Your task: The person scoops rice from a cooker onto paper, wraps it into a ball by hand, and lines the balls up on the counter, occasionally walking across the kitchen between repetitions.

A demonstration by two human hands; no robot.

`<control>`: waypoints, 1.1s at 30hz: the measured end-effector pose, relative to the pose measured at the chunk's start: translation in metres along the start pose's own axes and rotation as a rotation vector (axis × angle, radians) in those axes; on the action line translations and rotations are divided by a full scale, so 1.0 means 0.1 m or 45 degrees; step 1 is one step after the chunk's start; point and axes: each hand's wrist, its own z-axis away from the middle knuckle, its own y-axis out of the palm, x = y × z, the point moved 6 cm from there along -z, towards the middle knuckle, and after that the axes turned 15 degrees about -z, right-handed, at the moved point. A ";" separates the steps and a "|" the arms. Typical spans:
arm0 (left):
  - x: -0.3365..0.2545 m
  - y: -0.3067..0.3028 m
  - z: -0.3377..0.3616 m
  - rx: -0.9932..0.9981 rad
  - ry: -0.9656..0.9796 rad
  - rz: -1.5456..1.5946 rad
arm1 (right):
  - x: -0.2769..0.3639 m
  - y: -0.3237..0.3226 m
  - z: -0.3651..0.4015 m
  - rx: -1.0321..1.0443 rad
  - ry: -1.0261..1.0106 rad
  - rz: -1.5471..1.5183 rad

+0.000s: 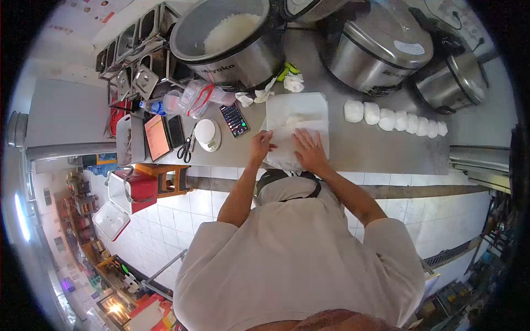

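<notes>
We see the open cooker (251, 60), lettered Miyako, part full of white rice (229, 30). Below it on the surface (375, 146) lies the wrap sheet (309, 107). The left hand (259, 146) is curled, pinching the sheet's edge, and the right hand (310, 151) presses flat and open on top.

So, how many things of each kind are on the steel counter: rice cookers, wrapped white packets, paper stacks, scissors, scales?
Rice cookers: 3, not counting one cut off at the top
Wrapped white packets: 8
Paper stack: 1
Scissors: 1
Scale: 1
Total: 14
</notes>
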 end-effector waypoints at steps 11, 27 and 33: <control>-0.32 0.05 -0.46 0.025 0.246 -0.654 | 0.06 0.11 -0.09 -0.093 0.169 0.212; -0.47 0.10 -1.54 0.286 0.771 -1.150 | 0.09 0.19 -0.07 -0.089 0.261 0.231; -1.34 0.47 -1.06 0.789 0.696 -1.358 | 0.14 0.15 -0.11 -0.068 0.295 0.201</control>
